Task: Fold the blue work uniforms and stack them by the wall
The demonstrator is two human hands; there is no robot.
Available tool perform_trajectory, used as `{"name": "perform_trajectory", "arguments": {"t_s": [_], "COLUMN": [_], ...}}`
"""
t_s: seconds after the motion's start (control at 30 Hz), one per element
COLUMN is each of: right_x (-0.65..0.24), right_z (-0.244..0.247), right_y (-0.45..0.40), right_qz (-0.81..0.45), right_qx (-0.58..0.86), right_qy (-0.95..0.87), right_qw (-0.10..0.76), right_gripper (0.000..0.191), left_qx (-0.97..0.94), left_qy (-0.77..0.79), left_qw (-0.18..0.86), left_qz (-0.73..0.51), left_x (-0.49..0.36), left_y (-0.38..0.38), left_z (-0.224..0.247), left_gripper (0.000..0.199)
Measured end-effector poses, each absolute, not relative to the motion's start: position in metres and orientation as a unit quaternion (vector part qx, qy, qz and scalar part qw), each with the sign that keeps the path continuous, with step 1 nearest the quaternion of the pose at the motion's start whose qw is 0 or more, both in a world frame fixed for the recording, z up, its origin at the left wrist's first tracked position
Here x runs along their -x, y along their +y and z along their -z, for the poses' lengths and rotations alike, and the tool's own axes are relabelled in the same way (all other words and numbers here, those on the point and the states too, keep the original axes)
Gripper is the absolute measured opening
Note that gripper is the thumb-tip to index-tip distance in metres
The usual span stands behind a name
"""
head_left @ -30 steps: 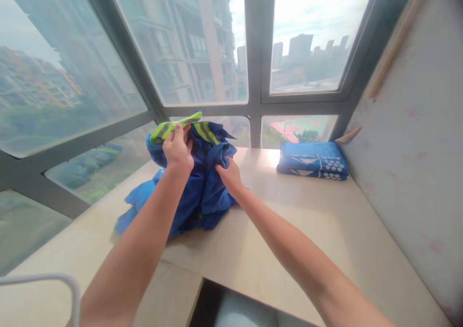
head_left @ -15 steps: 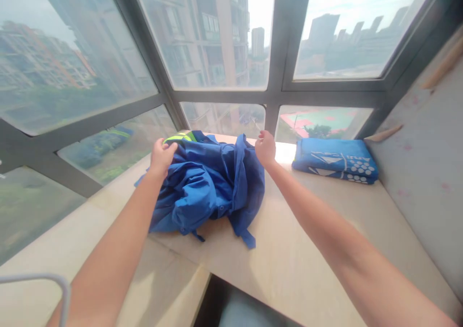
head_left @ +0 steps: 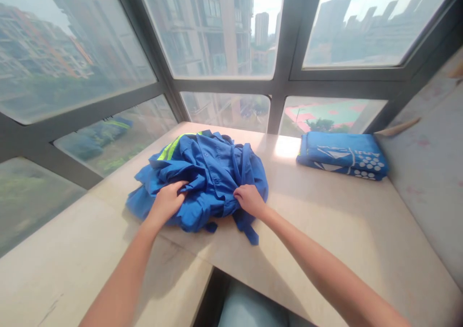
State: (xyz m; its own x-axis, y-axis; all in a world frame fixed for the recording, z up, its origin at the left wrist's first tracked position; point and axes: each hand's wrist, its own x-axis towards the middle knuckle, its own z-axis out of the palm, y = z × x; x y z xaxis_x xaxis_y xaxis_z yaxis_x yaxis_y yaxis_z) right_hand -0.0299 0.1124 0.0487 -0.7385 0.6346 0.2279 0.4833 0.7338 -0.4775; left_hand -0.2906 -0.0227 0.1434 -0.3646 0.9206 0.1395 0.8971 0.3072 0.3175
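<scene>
A crumpled blue work jacket (head_left: 219, 165) lies bunched on the wooden surface, showing a row of buttons and a neon-yellow stripe along its far left edge. My left hand (head_left: 169, 201) is closed on a fold at the near left of the jacket, its fingertips partly hidden in the cloth. At the near right, my right hand (head_left: 250, 200) pinches the fabric between thumb and fingers. A strap-like blue piece hangs out of the bundle toward me, below my right hand.
A folded blue cloth bundle (head_left: 343, 156) with white print sits at the back right, against the patterned wall (head_left: 430, 182). Grey-framed windows rise behind the pale wooden surface (head_left: 314, 221). A dark cutout (head_left: 213, 293) opens at the near edge.
Both hands have come down from the jacket's far side to its near part and now grip there. The jacket lies flatter, with its buttons and more of the yellow stripe showing.
</scene>
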Motion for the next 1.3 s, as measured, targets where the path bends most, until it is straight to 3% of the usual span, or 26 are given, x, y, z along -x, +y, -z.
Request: {"name": "perform_trajectory", "arguments": {"t_s": [0.13, 0.2, 0.37, 0.5, 0.63, 0.77, 1.0, 1.3], "right_x": [0.021, 0.021, 0.035, 0.05, 0.05, 0.033, 0.023, 0.02], "right_z": [-0.054, -0.057, -0.062, -0.051, -0.028, -0.011, -0.024, -0.039], "right_y": [0.135, 0.133, 0.083, 0.032, 0.012, 0.022, 0.039, 0.048], "right_qz": [-0.218, -0.203, -0.16, -0.172, -0.136, -0.199, -0.464, -0.524], "right_qx": [0.304, 0.341, 0.423, 0.453, 0.482, 0.488, 0.424, 0.368], "right_qy": [-0.896, -0.878, -0.809, -0.784, -0.799, -0.79, -0.644, -0.638], "right_qw": [0.238, 0.268, 0.375, 0.388, 0.334, 0.313, 0.436, 0.428], "right_gripper": [0.02, 0.021, 0.016, 0.031, 0.04, 0.026, 0.019, 0.017], "left_qx": [-0.462, -0.414, -0.395, -0.466, -0.617, -0.669, -0.674, -0.643], "left_qy": [0.796, 0.803, 0.854, 0.742, 0.661, 0.683, 0.69, 0.71], "left_qw": [0.157, 0.16, -0.11, -0.275, -0.145, -0.02, -0.001, 0.008], "left_qz": [-0.358, -0.398, -0.319, -0.396, -0.402, -0.293, -0.266, -0.287], "left_x": [0.32, 0.321, 0.286, 0.225, 0.167, 0.149, 0.159, 0.153], "left_y": [-0.039, -0.044, -0.047, -0.048, -0.044, -0.037, -0.033, -0.02], "left_z": [-0.133, -0.126, -0.126, -0.139, -0.124, -0.085, -0.057, -0.076], "left_gripper": [0.045, 0.047, 0.037, 0.023, 0.014, 0.015, 0.027, 0.02]}}
